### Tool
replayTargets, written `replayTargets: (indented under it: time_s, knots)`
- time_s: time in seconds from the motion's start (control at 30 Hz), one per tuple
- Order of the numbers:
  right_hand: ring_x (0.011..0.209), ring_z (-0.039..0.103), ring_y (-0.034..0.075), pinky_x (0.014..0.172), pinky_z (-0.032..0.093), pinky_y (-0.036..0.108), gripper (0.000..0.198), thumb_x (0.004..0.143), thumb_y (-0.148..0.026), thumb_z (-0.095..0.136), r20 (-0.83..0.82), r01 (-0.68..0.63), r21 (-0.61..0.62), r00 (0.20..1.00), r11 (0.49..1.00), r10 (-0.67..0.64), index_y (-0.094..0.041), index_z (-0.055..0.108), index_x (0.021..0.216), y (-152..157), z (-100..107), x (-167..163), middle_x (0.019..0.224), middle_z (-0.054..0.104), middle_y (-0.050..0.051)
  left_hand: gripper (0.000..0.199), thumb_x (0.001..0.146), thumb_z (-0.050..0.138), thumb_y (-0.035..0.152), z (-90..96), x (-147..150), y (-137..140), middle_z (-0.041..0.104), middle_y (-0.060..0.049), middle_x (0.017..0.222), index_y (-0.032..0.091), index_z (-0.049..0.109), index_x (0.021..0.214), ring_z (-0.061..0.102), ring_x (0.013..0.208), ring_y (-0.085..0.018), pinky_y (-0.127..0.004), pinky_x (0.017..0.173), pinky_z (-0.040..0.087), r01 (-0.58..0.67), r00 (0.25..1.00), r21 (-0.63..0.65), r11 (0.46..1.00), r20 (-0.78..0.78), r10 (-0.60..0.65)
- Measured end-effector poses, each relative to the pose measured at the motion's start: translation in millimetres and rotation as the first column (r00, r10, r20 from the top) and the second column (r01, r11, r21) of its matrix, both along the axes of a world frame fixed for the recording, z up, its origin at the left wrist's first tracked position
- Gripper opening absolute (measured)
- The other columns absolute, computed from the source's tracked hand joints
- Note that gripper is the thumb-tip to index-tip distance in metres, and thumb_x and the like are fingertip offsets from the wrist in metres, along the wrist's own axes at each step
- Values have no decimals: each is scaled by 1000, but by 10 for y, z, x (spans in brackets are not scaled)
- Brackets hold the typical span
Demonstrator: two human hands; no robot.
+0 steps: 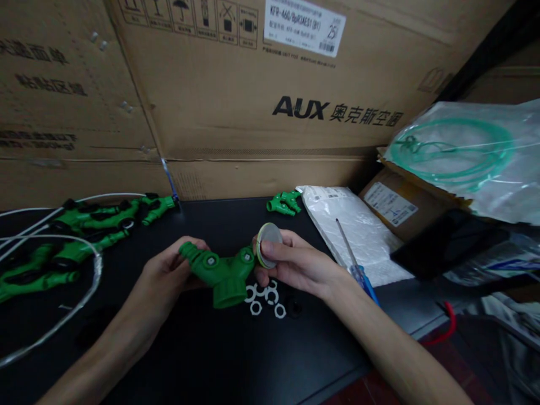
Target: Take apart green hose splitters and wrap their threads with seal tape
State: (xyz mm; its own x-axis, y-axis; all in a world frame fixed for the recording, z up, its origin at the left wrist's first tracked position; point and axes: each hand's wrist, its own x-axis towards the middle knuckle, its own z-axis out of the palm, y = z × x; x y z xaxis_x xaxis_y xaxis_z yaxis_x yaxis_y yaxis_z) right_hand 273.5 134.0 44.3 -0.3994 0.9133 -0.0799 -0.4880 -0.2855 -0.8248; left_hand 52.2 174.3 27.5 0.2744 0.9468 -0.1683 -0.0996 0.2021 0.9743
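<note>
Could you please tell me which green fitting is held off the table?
The Y-shaped green fitting in the left hand; the fittings at left and the green pieces beside the white package lie on the table.

Left fingers [181, 271] hold green connector [229, 284] (Y-shaped).

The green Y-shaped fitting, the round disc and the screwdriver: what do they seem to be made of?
Green fitting: probably moulded plastic with a low sheen, judging by its even colour and smooth, rounded shape.
Round disc: dull grey face, perhaps metal, but the look leaves that open.
Screwdriver: shaft likely metal, being slim and grey; blue handle likely plastic, from its glossy highlights.
</note>
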Motion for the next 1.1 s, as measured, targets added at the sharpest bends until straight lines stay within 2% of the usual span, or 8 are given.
replayTargets:
  time_s: [0.13,0.27,0.43,0.53,0.8,0.9,1.03,1.1]
  knots:
    - [63,65,9,69,57,23,34,75,-37,91,-16,50,29,999,998,-50,-16,66,85,-3,36,34,75,66,-3,15,62,91,26,-76,69,-46,80,-5,80,23,81,73,72,77,-26,-30,69,61,137,977,130,982,-184,-112]
    - [66,67,10,68,56,22,29,79,-34,89,-25,70,47,997,996,-69,-16,67,84,-7,42,40,75,66,-2,12,71,87,38,-187,113,-110,84,-2,87,31,85,80,78,87,-31,-37,85,62,296,888,255,920,-428,-167]
    - [67,69,10,68,57,22,27,79,-32,89,-37,70,59,997,996,-68,-15,69,85,3,28,48,75,68,-2,11,82,79,46,-240,125,-125,85,-2,90,37,86,83,79,88,-29,-39,94,60,447,833,389,806,-508,-217]
    - [67,69,10,69,57,21,25,81,-32,88,-44,70,69,997,995,-67,-16,69,85,0,36,54,75,69,-2,11,81,81,46,-241,123,-110,84,-3,94,37,87,83,79,89,-28,-36,93,60,463,821,421,780,-534,-200]
    - [67,70,9,70,59,20,31,76,-35,92,-53,77,102,996,992,-72,-16,69,85,39,36,68,76,71,-3,24,78,78,51,-291,-1,35,82,-3,79,28,83,79,75,68,-27,-31,65,60,334,845,328,884,-519,-127]
    - [68,70,11,70,59,21,38,70,-40,94,-19,85,126,996,988,-84,-16,70,86,87,7,99,77,72,-2,34,73,78,58,-271,-10,88,81,-4,81,26,80,83,77,70,-28,-33,64,62,243,867,265,933,-491,-86]
    - [70,71,11,72,59,22,39,71,-41,93,47,96,134,994,986,-103,-15,71,89,106,-22,125,75,72,0,54,80,70,70,-29,103,-23,81,-10,108,19,77,97,77,97,-31,-39,77,67,9,979,74,997,-202,6]
    - [69,71,12,72,58,23,38,72,-41,92,74,93,122,992,988,-103,-15,71,89,65,-19,98,75,73,1,63,89,59,74,125,168,-146,78,-13,121,18,76,112,74,111,-33,-40,76,68,2,999,-41,999,-33,-3]
